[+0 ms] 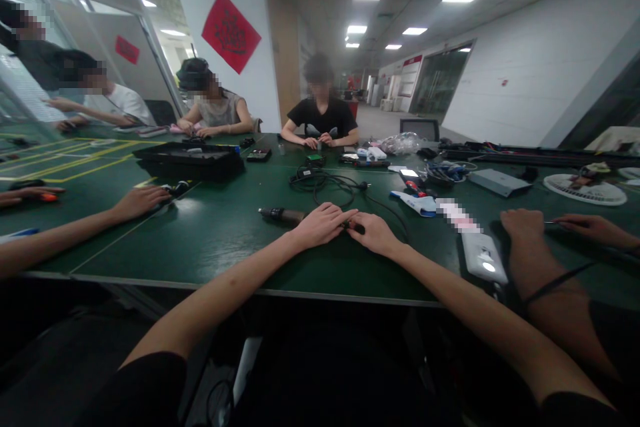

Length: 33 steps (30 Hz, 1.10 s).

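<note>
My left hand (pixel 323 224) and my right hand (pixel 374 233) meet over the green table (pixel 220 250), fingertips close together. A small dark piece (pixel 347 227) shows between them, mostly hidden by the fingers; its kind cannot be told. The fingers of both hands are bent and closed around that spot. Just left of my left hand lies a dark handheld tool (pixel 281 214) with a narrow metal tip, like an electric screwdriver; its rear end is hidden behind the hand. Beyond my hands a black cable with a plug (pixel 333 181) lies in loose loops.
A black tray (pixel 190 159) stands at the back left. A blue-and-white packet (pixel 414 203), a white phone-like device (pixel 484 257) and a bundle of wires (pixel 445 172) lie to the right. Neighbours' hands (pixel 143 201) work on both sides; another person (pixel 320 113) sits opposite.
</note>
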Each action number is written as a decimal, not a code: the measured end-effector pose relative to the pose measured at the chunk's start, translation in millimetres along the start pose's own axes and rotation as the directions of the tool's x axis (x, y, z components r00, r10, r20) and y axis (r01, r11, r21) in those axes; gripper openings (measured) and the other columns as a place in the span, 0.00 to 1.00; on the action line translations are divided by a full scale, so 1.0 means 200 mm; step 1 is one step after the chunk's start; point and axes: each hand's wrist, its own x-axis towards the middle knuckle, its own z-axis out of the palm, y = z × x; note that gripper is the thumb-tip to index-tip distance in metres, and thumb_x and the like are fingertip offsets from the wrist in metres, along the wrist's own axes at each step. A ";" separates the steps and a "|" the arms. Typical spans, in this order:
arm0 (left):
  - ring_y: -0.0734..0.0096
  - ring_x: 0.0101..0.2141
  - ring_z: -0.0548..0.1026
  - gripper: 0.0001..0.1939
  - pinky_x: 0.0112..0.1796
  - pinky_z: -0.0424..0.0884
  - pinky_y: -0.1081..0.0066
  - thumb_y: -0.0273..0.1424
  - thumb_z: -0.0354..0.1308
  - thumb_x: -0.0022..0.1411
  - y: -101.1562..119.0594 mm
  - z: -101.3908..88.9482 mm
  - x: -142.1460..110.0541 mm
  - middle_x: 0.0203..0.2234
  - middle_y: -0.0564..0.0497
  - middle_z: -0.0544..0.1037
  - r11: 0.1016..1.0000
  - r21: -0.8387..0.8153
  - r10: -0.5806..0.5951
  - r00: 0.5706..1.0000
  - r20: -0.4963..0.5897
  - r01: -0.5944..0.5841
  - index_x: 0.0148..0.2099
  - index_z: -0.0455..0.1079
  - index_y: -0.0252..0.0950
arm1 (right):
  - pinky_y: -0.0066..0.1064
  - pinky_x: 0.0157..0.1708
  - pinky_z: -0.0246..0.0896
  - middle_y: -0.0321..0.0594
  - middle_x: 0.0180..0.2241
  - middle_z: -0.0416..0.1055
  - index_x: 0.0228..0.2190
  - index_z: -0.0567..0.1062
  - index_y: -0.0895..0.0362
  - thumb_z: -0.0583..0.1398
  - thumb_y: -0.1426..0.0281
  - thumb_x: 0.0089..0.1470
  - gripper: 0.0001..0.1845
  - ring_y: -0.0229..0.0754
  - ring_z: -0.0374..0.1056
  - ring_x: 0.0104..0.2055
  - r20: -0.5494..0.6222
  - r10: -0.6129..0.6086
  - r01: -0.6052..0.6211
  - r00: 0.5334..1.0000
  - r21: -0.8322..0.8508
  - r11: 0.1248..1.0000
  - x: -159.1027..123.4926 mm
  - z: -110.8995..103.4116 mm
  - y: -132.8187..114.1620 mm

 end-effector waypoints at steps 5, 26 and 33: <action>0.58 0.55 0.71 0.35 0.61 0.62 0.58 0.29 0.50 0.73 0.00 0.00 0.00 0.52 0.43 0.75 0.999 0.005 0.037 0.999 0.018 -0.037 0.77 0.44 0.37 | 0.34 0.45 0.66 0.42 0.41 0.79 0.34 0.78 0.55 0.65 0.71 0.61 0.02 0.45 0.74 0.43 0.013 0.005 -0.005 1.000 0.009 1.000 0.00 -0.01 0.00; 0.58 0.57 0.70 0.35 0.63 0.59 0.56 0.30 0.50 0.73 0.00 -0.01 0.00 0.54 0.43 0.74 1.000 -0.008 0.025 0.999 0.032 -0.025 0.77 0.44 0.37 | 0.35 0.45 0.66 0.42 0.40 0.79 0.34 0.78 0.56 0.65 0.71 0.60 0.01 0.45 0.74 0.42 0.017 0.009 -0.009 1.000 0.004 1.000 0.00 -0.01 0.00; 0.57 0.57 0.70 0.36 0.61 0.61 0.57 0.31 0.52 0.73 -0.01 0.00 0.00 0.55 0.42 0.74 1.000 0.004 0.027 1.000 0.016 -0.027 0.77 0.43 0.37 | 0.35 0.46 0.66 0.42 0.41 0.79 0.35 0.78 0.56 0.66 0.70 0.60 0.02 0.45 0.74 0.42 0.025 0.017 -0.017 1.000 -0.002 1.000 0.00 -0.01 -0.01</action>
